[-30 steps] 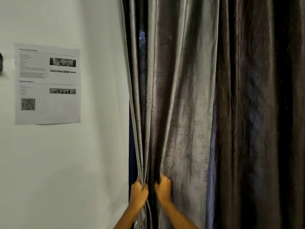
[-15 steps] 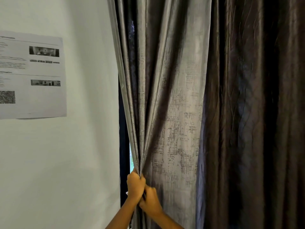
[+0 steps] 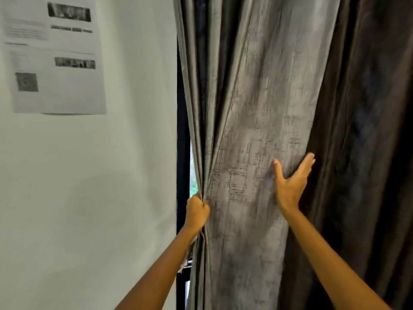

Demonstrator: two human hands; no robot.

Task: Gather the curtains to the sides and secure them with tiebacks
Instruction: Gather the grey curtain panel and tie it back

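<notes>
Pale wall [image 3: 89,175] fills the left half of the view, flat and matt, with a faint shadow low down. One printed sheet [image 3: 55,57] is fixed to it at upper left — two dark picture strips, one square code block, text too blurred to read. Right of the wall edge runs a dark vertical window frame [image 3: 182,108]; a thin sliver of daylight and green shows between it and the fabric.

Curtains, counted: two. One grey curtain [image 3: 257,130], sheen with a crosshatch weave, hangs in the middle, its left edge bunched into several narrow folds. One darker brown curtain [image 3: 368,130] hangs to its right, crumpled, filling the right side of the view.

Hands, counted: two, both bare, forearms rising from the bottom edge.

Left hand [image 3: 197,211] — fingers curled into a fist round the gathered left-edge folds of the grey curtain, just beside the window frame; fabric pinches to a narrow neck at the fist and fans out above it.

Right hand [image 3: 290,184] — fingers straight and held together, thumb spread wide to the left, palm pressed flat on the grey curtain near its right edge, fingertips reaching the seam where grey meets brown
</notes>
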